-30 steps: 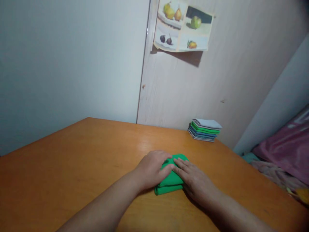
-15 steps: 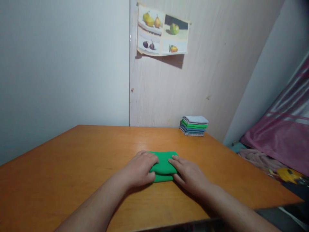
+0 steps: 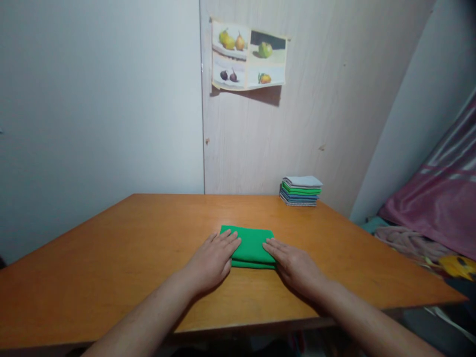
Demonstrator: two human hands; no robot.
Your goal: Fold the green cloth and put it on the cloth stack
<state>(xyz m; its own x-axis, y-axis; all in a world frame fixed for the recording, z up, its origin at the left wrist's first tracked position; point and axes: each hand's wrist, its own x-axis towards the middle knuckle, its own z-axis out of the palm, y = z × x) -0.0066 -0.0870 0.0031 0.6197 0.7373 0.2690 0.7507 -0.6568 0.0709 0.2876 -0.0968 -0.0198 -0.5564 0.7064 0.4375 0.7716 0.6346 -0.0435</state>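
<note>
A folded green cloth [image 3: 250, 244] lies flat on the orange wooden table [image 3: 130, 248], near its middle. My left hand [image 3: 211, 260] rests palm down on the cloth's left end, fingers stretched out flat. On the cloth's right end lies my right hand [image 3: 295, 265], also flat with its fingers extended. Neither hand grips the cloth; both press on it from above.
A stack of several folded cloths [image 3: 301, 191] in grey, green and blue sits at the table's far right corner by the wall. A fruit picture [image 3: 248, 60] hangs on the wooden panel. Pink bedding [image 3: 435, 218] lies to the right of the table.
My hands have slid apart from the cloth's middle to its two ends and flattened out. The cloth now lies smoother and wider.
</note>
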